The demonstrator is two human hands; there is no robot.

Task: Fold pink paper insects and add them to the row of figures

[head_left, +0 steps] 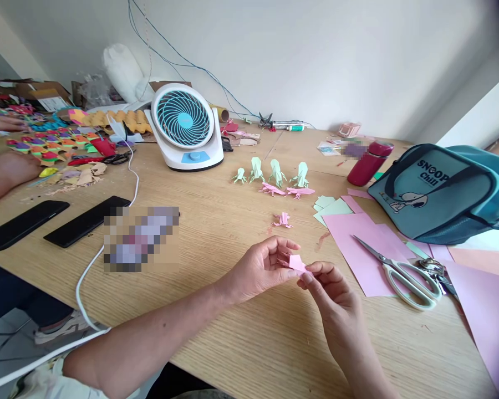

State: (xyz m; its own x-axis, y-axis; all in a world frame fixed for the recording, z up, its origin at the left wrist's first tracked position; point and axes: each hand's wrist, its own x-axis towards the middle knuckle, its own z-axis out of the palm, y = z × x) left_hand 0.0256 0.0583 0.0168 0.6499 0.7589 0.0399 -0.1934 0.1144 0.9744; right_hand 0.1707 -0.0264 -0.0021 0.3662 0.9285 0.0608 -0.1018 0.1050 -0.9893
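My left hand (261,267) and my right hand (331,291) meet just above the wooden table (216,221), both pinching a small folded pink paper piece (297,262) between fingertips. A finished small pink paper figure (283,220) lies on the table just beyond my hands. Farther back stand several green folded paper figures (274,173) with two pink ones (286,191) in front of them.
Pink paper sheets (366,238) and white-handled scissors (403,274) lie to the right, beside a teal bag (444,191) and a red bottle (368,163). A white desk fan (186,126), two black phones (54,221) and a white cable (87,277) sit left. Another person's hands (4,166) work among colourful paper pieces.
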